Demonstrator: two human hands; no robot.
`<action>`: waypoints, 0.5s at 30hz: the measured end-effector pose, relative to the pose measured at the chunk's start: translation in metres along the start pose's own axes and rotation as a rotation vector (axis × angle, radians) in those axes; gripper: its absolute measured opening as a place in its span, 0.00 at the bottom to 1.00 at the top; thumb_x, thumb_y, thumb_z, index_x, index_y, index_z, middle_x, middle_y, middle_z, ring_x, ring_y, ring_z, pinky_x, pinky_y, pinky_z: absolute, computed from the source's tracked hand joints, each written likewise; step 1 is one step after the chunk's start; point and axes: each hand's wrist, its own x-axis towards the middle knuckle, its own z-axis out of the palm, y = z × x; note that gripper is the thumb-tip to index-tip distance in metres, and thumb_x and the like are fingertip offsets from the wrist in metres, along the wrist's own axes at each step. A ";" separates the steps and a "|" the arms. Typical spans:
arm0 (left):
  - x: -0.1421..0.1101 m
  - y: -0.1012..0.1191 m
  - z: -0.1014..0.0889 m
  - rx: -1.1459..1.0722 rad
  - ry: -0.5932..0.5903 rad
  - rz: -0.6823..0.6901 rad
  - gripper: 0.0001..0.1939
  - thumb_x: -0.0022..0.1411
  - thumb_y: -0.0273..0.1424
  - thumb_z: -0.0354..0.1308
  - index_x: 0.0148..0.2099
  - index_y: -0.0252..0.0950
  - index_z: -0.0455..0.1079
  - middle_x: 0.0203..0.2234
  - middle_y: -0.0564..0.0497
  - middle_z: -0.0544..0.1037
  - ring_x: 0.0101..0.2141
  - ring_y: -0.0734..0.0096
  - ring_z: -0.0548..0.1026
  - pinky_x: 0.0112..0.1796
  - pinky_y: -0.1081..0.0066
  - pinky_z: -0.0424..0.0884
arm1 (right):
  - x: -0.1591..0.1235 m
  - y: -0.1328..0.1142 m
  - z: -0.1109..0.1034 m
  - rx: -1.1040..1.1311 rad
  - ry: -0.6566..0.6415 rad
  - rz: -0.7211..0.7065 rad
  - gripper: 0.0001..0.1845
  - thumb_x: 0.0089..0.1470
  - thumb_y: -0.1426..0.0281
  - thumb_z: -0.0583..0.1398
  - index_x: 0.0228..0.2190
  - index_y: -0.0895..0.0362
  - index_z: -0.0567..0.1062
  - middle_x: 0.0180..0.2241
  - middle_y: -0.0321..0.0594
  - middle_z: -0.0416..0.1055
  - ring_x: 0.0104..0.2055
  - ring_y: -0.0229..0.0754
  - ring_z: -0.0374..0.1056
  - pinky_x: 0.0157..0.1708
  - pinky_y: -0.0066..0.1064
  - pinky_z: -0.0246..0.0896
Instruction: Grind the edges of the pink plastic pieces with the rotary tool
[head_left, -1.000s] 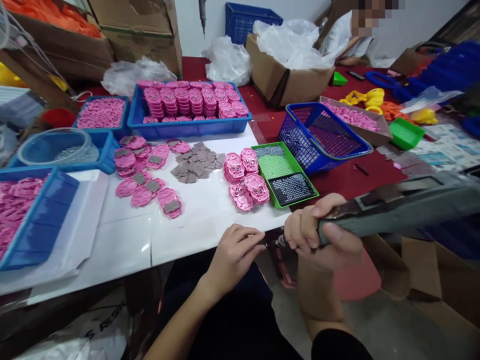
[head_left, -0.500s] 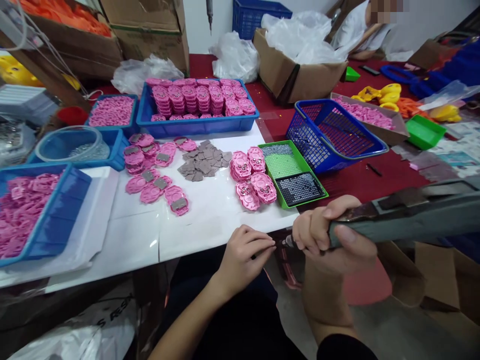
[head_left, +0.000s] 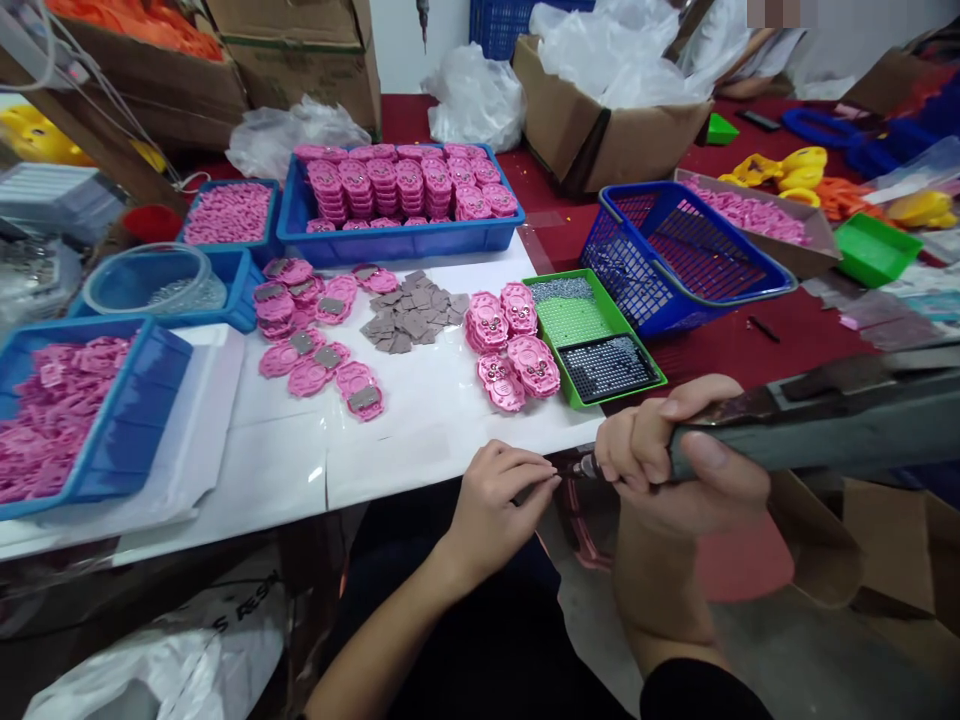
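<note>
My right hand (head_left: pixel 686 450) is wrapped round the body of a grey-green power screwdriver (head_left: pixel 832 435), its tip pointing left. My left hand (head_left: pixel 506 495) is pinched at the end of the screwdriver's bit, just off the table's front edge; whether a small part sits between those fingertips I cannot make out. On the table beyond are stacked pink plastic pieces with screws (head_left: pixel 499 345), beside a green tray (head_left: pixel 655 383) with small screws and a black perforated plate (head_left: pixel 607 366). Further left lie a pile of grey flat plates (head_left: pixel 414 315) and pink pieces with grey plates on them (head_left: pixel 319 365).
A blue tray of stacked pink pieces (head_left: pixel 405 240) stands at the back. Left is a blue bin (head_left: pixel 112 420) of small pink parts. A blue basket (head_left: pixel 675 270) stands right, near a cardboard box (head_left: pixel 622 140). Another screwdriver (head_left: pixel 424 22) hangs above. A person (head_left: pixel 750 60) sits far right.
The view has shifted slightly, so the table's things appear a little further right and higher. Both hands keep their hold at the screwdriver, with the left fingertips still at the bit.
</note>
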 end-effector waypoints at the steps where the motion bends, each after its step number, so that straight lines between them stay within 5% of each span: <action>1: 0.000 0.000 0.001 -0.002 0.005 -0.005 0.02 0.67 0.27 0.64 0.41 0.39 0.79 0.36 0.49 0.84 0.36 0.65 0.79 0.38 0.61 0.74 | 0.000 0.000 -0.001 0.002 0.003 -0.006 0.04 0.56 0.66 0.60 0.35 0.50 0.75 0.13 0.25 0.57 0.10 0.33 0.52 0.12 0.29 0.59; 10: 0.002 -0.002 0.008 0.039 0.030 -0.019 0.04 0.68 0.31 0.64 0.40 0.40 0.80 0.34 0.48 0.84 0.34 0.65 0.78 0.37 0.61 0.74 | 0.001 0.005 0.001 -0.024 0.067 -0.008 0.03 0.55 0.66 0.62 0.34 0.50 0.75 0.13 0.25 0.56 0.10 0.33 0.50 0.12 0.29 0.55; 15: 0.001 -0.010 -0.026 0.438 -0.062 -0.035 0.15 0.67 0.34 0.65 0.54 0.41 0.76 0.51 0.42 0.80 0.49 0.50 0.75 0.47 0.51 0.74 | 0.000 0.009 0.001 -0.075 0.126 -0.009 0.04 0.54 0.64 0.63 0.33 0.49 0.75 0.13 0.24 0.57 0.10 0.33 0.51 0.12 0.29 0.55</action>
